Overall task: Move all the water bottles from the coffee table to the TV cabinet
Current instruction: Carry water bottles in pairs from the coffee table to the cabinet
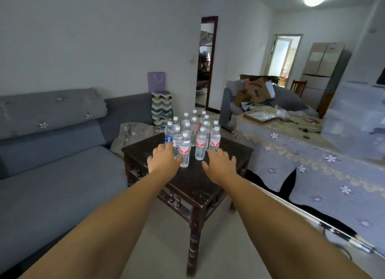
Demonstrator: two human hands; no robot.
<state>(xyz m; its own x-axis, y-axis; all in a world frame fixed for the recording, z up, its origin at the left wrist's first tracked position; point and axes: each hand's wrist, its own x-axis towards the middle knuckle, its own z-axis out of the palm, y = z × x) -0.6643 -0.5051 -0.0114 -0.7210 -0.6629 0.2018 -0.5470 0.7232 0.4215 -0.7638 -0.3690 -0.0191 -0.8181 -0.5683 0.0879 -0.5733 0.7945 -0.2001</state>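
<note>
Reaching palms-down, left hand (163, 158) and right hand (219, 164) beside bottles (192, 133).

The desk (208, 174) is dark brown, nearly black wood. On it, the water bottles (192, 133) are clear with white caps; most carry red-and-white labels, while one bottle (168, 133) at the left edge of the cluster has a blue label. Left of the desk, the sofa (52, 164) is grey-blue, its throw (50, 110) grey with small white flowers. Behind the desk stand a zigzag-patterned cushion (162, 109) in teal, cream and tan, and a lilac paper bag (156, 81). Right of the desk, a cloth (312, 164) is pale lavender with white flowers and beige lace.
</note>
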